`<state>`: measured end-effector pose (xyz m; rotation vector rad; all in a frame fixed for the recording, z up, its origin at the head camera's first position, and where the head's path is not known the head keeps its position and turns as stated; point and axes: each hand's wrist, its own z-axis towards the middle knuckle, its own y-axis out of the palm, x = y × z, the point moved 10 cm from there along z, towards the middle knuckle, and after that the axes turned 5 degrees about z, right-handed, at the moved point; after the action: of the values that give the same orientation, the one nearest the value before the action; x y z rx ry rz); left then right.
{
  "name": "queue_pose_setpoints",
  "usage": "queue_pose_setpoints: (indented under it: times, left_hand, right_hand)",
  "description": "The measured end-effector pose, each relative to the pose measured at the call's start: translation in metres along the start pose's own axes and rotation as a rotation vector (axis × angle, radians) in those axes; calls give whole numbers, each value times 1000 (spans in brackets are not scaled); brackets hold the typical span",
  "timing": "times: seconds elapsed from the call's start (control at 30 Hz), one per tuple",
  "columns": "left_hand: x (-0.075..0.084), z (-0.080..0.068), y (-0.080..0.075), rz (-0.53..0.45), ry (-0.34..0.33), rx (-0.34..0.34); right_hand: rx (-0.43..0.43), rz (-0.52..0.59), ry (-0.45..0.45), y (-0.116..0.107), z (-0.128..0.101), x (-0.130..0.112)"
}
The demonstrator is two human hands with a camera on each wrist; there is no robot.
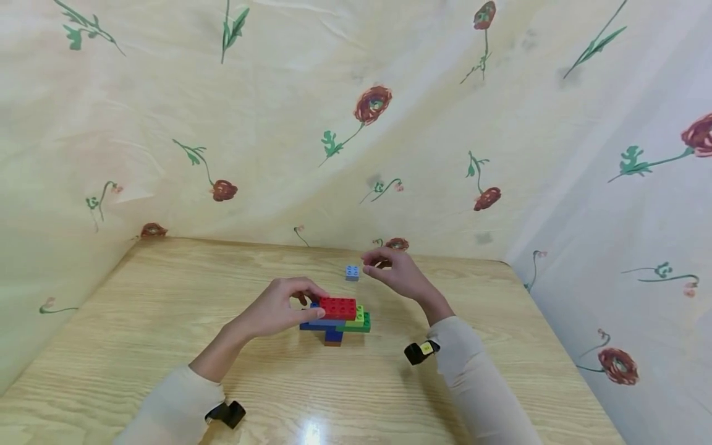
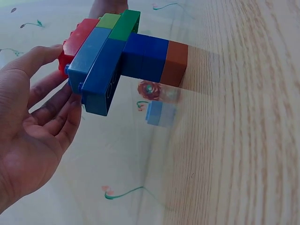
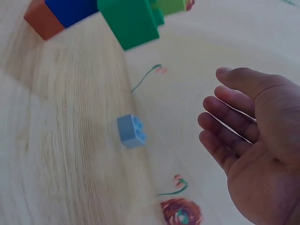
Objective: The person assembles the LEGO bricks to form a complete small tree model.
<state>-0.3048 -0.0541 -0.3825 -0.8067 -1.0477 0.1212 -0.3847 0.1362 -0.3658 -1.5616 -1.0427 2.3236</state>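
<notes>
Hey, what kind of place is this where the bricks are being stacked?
Probably a makeshift tabletop corner, not a workshop: a light wooden table closed in by cream cloth printed with red flowers, with a stack of coloured plastic toy bricks and one loose pale blue brick on it.

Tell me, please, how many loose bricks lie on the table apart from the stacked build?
1: a light blue brick lies alone on the wooden table, behind the brick build and beside the right hand. Others may be hidden behind the hands.
</notes>
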Motion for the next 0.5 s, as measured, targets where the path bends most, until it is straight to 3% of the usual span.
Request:
queue_pose_setpoints:
  times: [0.5]
  left_hand:
    - [2,-2,0,-9,-8,-9]
  right_hand:
    - [-32,-10,136,18,33,56]
